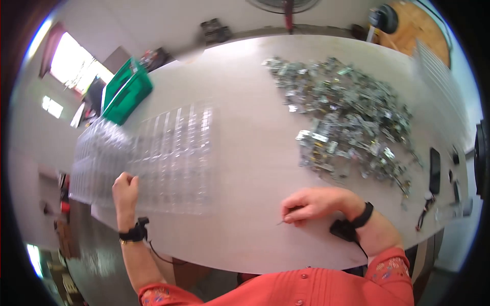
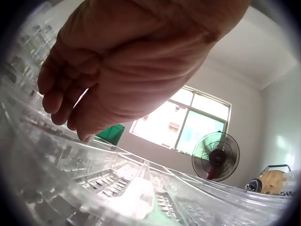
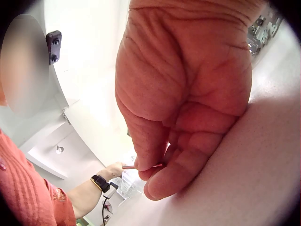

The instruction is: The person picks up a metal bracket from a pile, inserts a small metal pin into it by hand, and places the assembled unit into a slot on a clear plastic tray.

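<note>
Between thumb and fingertips, my right hand [image 1: 312,205] pinches a small thin metal piece [image 3: 128,167], its end poking out past the thumb. The little-finger side of that hand lies along the tabletop, near the front edge of a large pile of small metal parts [image 1: 352,117]. My left hand [image 1: 125,191] is over the clear plastic compartment trays [image 1: 173,158], with its fingers loosely bent. In the left wrist view, the fingertips [image 2: 59,115] come close above a tray's clear wall, and nothing shows between them. Metal parts lie in some tray compartments [image 2: 113,181].
A green crate [image 1: 127,94] stands at the table's far left. Along the right side are a phone [image 1: 434,171], small dark items and more clear trays [image 1: 441,86]. Behind the table stands a fan [image 1: 286,6]. Each wrist wears a strapped camera with a cable.
</note>
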Motion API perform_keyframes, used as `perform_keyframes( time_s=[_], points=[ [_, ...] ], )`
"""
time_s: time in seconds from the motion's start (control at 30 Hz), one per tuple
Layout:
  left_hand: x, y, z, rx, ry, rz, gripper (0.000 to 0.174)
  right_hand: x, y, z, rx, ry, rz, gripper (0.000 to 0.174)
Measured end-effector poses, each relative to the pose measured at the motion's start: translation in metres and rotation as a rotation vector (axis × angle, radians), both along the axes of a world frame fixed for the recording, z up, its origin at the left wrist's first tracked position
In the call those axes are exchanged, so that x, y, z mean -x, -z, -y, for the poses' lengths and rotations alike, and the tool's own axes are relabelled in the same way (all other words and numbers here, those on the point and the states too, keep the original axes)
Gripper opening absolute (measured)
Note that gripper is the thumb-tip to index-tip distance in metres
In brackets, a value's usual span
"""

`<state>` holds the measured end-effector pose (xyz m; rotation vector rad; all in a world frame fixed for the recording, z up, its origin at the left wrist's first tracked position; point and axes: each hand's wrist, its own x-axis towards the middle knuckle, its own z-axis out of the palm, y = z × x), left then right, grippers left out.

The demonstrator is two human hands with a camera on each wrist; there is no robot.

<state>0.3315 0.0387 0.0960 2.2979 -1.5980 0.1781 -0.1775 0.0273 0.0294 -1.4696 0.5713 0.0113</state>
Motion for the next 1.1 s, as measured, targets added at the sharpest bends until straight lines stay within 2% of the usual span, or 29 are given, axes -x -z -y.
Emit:
perform_keyframes(
  time_s=[0.07, 0.13, 0.2, 0.27, 0.4, 0.47, 0.6, 0.67, 0.77, 0.97, 1.1],
  points=[
    [0.050, -0.023, 0.003, 0.007, 0.072, -0.061, 0.021, 0.001, 0.003, -0.002, 0.029, -0.004, 0.018, 0.018],
    [0.102, -0.042, 0.000, 0.018, 0.112, -0.110, 0.018, 0.002, 0.004, -0.003, -0.055, -0.008, 0.083, 0.019],
    [0.152, -0.055, -0.005, 0.106, 0.401, -0.237, 0.010, 0.002, 0.000, -0.003, -0.033, -0.004, 0.072, 0.019],
    [0.202, -0.065, -0.010, 0.110, 0.593, -0.291, 0.006, 0.002, -0.001, -0.003, -0.028, -0.016, 0.065, 0.019],
    [0.278, -0.070, -0.014, -0.129, 0.898, -0.463, 0.008, 0.003, 0.005, -0.004, -0.014, -0.013, 0.098, 0.018],
    [0.325, -0.075, -0.001, -0.263, 0.973, -0.529, 0.012, 0.005, 0.005, -0.005, -0.006, -0.010, 0.125, 0.017],
    [0.363, -0.033, 0.054, -0.190, 0.988, -0.504, 0.019, 0.004, 0.010, -0.005, -0.003, 0.000, 0.140, 0.017],
    [0.374, -0.006, 0.088, -0.188, 0.881, -0.427, 0.028, 0.004, 0.008, -0.004, 0.035, -0.046, 0.110, 0.020],
    [0.386, 0.022, 0.121, -0.189, 0.841, -0.349, 0.037, 0.007, 0.008, -0.004, 0.047, -0.044, 0.115, 0.020],
    [0.399, 0.038, 0.145, -0.392, 0.780, -0.217, 0.045, 0.007, 0.010, -0.003, 0.055, -0.045, 0.159, 0.021],
    [0.403, 0.037, 0.147, -0.477, 0.729, -0.331, 0.044, 0.007, 0.009, -0.003, 0.049, -0.053, 0.147, 0.021]
  ],
)
